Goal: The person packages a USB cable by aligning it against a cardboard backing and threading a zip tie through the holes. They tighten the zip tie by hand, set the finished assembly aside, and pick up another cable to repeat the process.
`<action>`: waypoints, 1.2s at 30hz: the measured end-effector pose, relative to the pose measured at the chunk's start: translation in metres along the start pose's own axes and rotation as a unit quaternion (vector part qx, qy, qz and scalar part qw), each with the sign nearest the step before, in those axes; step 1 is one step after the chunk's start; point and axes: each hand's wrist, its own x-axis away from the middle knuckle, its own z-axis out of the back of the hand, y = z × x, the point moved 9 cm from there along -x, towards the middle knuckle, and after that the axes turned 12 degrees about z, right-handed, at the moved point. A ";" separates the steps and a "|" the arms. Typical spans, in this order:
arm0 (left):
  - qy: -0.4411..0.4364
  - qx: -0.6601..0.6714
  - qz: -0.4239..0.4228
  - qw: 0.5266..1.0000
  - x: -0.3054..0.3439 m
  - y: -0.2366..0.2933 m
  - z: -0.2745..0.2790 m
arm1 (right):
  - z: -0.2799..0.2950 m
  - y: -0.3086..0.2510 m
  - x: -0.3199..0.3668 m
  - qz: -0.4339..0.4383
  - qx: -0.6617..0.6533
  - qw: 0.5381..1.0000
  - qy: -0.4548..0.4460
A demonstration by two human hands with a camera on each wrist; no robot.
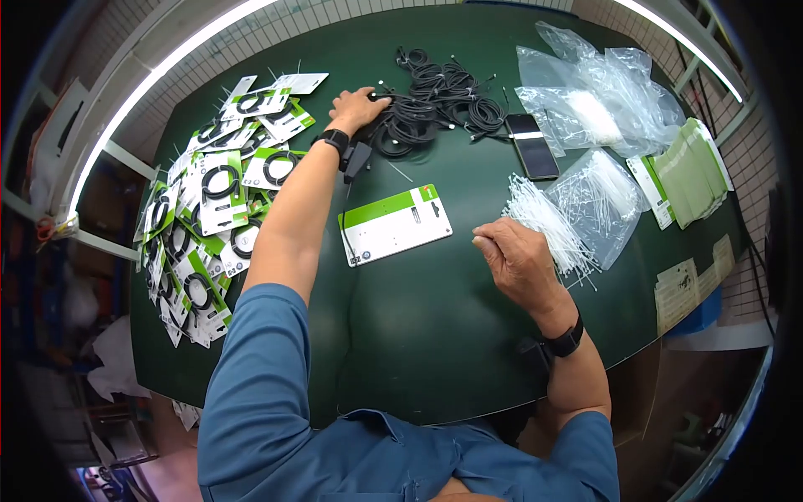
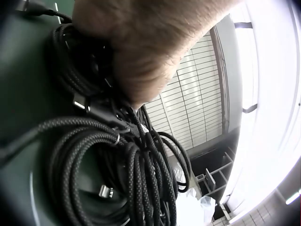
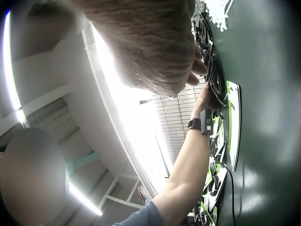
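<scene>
My left hand [image 1: 358, 110] reaches to the near left side of a pile of coiled black cables [image 1: 431, 105]. In the left wrist view the hand overlaps braided cable coils [image 2: 141, 174] with metal plugs; its fingertips are hidden, so I cannot tell whether they grip a cable. My right hand [image 1: 523, 261] hovers over the table's right half, fingers loosely curled and nothing visible in them. Beside it lies a loose heap of white cable ties [image 1: 544, 226]. A white and green packaging card [image 1: 397, 234] lies flat between my arms.
At left, many carded cables [image 1: 219, 188] are heaped up. A phone [image 1: 534, 149] lies beside the cable pile. Clear plastic bags [image 1: 598, 92] and a stack of green cards [image 1: 690, 176] are at right. A thin wire [image 1: 345, 335] runs from the left wrist device.
</scene>
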 end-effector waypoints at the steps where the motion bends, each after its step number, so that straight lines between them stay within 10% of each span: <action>1: -0.008 -0.015 -0.015 1.000 0.015 0.007 -0.004 | -0.001 0.000 0.001 -0.002 -0.004 1.000 -0.001; 10: -0.046 0.020 -0.089 0.995 0.021 -0.015 -0.022 | -0.014 0.002 0.006 0.011 -0.008 1.000 -0.016; 17: 0.177 -0.056 -0.112 0.976 0.060 0.009 0.070 | -0.011 -0.001 0.004 0.008 0.012 0.999 -0.036; 22: 0.177 0.003 -0.161 0.971 0.085 0.028 0.110 | -0.011 -0.001 0.004 0.013 -0.009 1.000 -0.022; 26: 0.016 0.287 -0.153 0.945 0.122 0.028 0.116 | -0.012 0.005 0.011 -0.069 -0.125 0.990 -0.005; 28: -0.106 0.504 -0.149 0.844 0.175 0.029 0.110 | -0.026 0.016 0.023 -0.205 -0.310 0.928 0.025; 36: -0.288 0.594 -0.081 0.747 0.347 0.025 0.043 | -0.024 -0.007 0.025 -0.266 -0.447 0.848 0.099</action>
